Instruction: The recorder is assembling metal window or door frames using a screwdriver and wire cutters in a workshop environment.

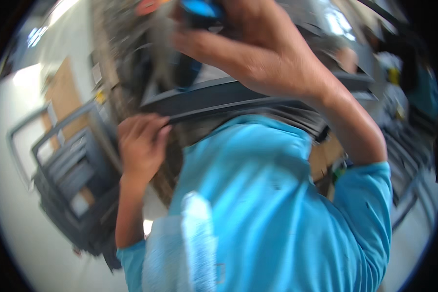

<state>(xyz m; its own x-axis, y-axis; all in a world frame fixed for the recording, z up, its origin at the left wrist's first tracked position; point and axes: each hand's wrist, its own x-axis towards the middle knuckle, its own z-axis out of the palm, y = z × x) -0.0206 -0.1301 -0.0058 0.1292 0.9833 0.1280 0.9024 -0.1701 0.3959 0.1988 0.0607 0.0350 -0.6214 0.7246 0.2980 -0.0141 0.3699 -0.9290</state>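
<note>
My right hand (263, 53) is raised at the top centre, its fingers closed round a dark handheld tool (199, 9) with a bright blue end. Blur and the frame's top edge keep me from telling what kind of tool it is. Below it, a dark grey metal frame (219, 100) lies across the work area in front of my body. My left hand (143, 143) is beside the frame's near left corner, fingers loosely bent and thumb apart, with nothing visible in it. Whether its fingertips touch the corner is unclear.
At the left, grey metal frames (75, 160) are stacked by a pale wall, with a brown board (63, 90) behind. More dark metal frames (409, 165) stand at the right. A light blue towel (180, 248) hangs over my shirt front. Blurred dark clutter (131, 63) lies at the far left of the work area.
</note>
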